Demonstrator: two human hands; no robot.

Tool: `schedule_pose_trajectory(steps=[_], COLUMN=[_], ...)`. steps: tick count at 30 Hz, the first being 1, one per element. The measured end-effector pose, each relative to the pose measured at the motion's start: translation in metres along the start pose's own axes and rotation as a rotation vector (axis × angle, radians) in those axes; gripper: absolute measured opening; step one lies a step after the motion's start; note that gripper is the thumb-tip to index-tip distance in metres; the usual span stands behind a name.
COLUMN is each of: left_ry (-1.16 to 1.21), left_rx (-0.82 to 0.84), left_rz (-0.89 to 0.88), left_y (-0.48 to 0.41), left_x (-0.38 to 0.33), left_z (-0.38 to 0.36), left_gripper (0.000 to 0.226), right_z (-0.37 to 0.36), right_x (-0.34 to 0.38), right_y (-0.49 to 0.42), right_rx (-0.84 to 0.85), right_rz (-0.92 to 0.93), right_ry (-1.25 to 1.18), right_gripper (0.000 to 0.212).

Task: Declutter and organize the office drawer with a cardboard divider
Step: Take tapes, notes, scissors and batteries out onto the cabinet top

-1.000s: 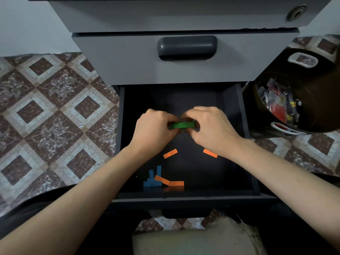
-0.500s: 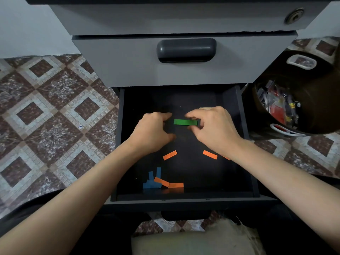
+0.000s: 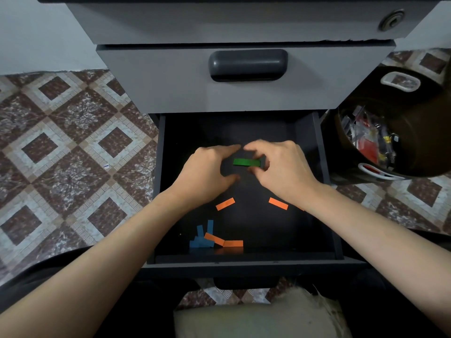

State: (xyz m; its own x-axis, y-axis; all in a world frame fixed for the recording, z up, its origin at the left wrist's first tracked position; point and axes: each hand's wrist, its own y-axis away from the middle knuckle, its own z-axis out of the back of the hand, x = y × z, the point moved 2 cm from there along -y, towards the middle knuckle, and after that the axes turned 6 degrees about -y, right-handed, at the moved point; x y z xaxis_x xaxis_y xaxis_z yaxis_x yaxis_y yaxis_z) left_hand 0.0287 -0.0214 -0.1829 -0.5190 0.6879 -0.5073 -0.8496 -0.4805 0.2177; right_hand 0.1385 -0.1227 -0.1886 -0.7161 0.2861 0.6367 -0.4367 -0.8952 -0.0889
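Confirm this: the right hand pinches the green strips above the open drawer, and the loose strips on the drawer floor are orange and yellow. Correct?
Not quite. The head view shows orange strips and blue strips loose on the floor of the drawer, none yellow. The rest holds: the right hand pinches the green strips above the open drawer.
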Motion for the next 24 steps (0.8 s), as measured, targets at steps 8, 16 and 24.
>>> schedule_pose_trajectory(steps=[8,16,24], left_ry=[-0.074,-0.057,-0.073], left_rx=[-0.262,-0.227,-0.268], left_rz=[-0.199,-0.2,-0.208], left_y=[0.01,0.02,0.032], left_x=[-0.005,-0.04,-0.096], left_z=[0.004,0.047,0.098], left_gripper=[0.023,0.024,0.026], right_z=[0.013,0.057,0.128], right_x=[0.011,0.034,0.057], right_y=[0.007,0.016,0.023], right_rx=[0.052,-0.088,-0.217], right_rz=[0.035,0.162,0.276], right_ry=[-0.105,-0.07,0.049], right_gripper=[0.013,0.008,0.016])
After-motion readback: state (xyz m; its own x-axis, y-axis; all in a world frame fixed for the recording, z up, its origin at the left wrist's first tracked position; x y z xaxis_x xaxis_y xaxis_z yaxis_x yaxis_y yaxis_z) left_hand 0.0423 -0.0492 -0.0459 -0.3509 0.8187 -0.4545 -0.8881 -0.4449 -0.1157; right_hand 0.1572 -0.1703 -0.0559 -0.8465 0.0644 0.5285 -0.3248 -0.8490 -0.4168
